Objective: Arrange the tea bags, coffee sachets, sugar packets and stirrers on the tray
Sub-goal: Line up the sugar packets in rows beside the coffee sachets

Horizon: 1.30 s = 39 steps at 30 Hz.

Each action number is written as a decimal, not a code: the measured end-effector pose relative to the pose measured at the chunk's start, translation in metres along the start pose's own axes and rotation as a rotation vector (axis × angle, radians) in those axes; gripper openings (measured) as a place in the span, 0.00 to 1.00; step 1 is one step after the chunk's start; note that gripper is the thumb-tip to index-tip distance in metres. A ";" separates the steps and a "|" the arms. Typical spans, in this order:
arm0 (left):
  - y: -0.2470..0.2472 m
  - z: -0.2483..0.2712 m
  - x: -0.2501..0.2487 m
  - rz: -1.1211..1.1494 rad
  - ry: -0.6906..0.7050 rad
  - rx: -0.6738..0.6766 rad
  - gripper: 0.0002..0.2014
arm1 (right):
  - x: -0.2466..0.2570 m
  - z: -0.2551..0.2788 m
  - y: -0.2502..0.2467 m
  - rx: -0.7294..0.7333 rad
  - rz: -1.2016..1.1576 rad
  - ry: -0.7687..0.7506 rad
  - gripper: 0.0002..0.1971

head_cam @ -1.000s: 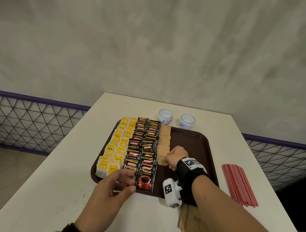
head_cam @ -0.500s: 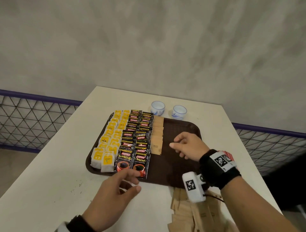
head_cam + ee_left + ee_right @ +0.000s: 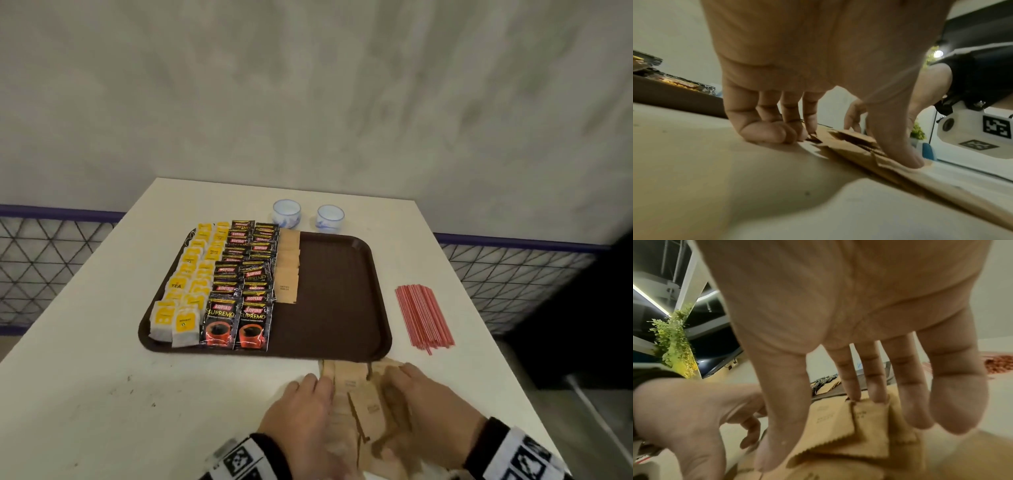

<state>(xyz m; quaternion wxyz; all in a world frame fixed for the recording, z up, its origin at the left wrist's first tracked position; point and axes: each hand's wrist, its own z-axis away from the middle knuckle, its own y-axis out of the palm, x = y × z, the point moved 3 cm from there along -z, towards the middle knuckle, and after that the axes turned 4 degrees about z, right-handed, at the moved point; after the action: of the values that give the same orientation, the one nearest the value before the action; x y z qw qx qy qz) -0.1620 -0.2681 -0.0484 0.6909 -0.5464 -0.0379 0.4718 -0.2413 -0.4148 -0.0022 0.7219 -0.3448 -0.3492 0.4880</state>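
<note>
White counter (image 3: pixel 102 394), brown tray (image 3: pixel 335 291), and we're rounding up the loose sugar packets.

Both hands sit at the near edge, just in front of the tray: left hand (image 3: pixel 298 414) has its fingers (image 3: pixel 764 131) down on the counter at the left side of the packet pile (image 3: pixel 359 404) with its thumb pressing on top, right hand (image 3: pixel 428 407) has loosely spread fingers (image 3: pixel 875 386) resting on the packets, neither really clamped on anything yet. We'd squeeze the pile square between both hands first, then pinch just a small stack so none slide off. The sugar column (image 3: pixel 288 270) next to the coffee sachets (image 3: pixel 245 291) only runs partway down, so we'd continue there, overlapping evenly. Tea bags (image 3: pixel 186 294) look done; stirrers (image 3: pixel 423 317) wait off to the right.
</note>
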 end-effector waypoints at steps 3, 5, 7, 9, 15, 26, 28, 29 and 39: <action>0.008 -0.003 -0.004 -0.060 -0.015 -0.012 0.36 | -0.001 -0.009 0.020 -0.045 -0.047 0.008 0.42; 0.010 -0.004 -0.002 -0.031 -0.024 0.030 0.36 | 0.002 -0.011 0.024 -0.077 -0.063 0.016 0.39; 0.008 -0.005 0.002 0.012 -0.032 0.062 0.32 | 0.004 -0.013 0.024 -0.105 -0.076 0.013 0.36; 0.005 -0.006 0.009 0.053 -0.048 0.065 0.28 | 0.006 -0.014 0.024 -0.134 -0.082 0.002 0.35; -0.014 0.002 0.036 0.320 -0.032 -0.039 0.12 | 0.018 -0.016 0.021 -0.172 -0.042 -0.090 0.35; -0.038 0.032 0.067 0.575 -0.014 -0.207 0.13 | 0.017 -0.025 0.008 -0.371 -0.208 -0.122 0.16; -0.037 0.036 0.070 0.554 -0.023 -0.210 0.12 | 0.019 -0.023 -0.001 -0.484 -0.407 -0.139 0.15; -0.036 0.037 0.071 0.538 -0.026 -0.208 0.12 | 0.019 -0.024 -0.006 -0.538 -0.529 -0.147 0.15; -0.037 0.040 0.078 0.542 -0.055 -0.199 0.16 | 0.031 -0.021 -0.052 -0.442 -1.262 -0.432 0.25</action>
<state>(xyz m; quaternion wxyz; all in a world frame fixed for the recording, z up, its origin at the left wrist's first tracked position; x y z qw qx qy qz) -0.1193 -0.1837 -0.0392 0.4812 -0.5889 0.0446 0.6477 -0.1911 -0.4035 0.0360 0.6948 -0.1104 -0.7090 -0.0488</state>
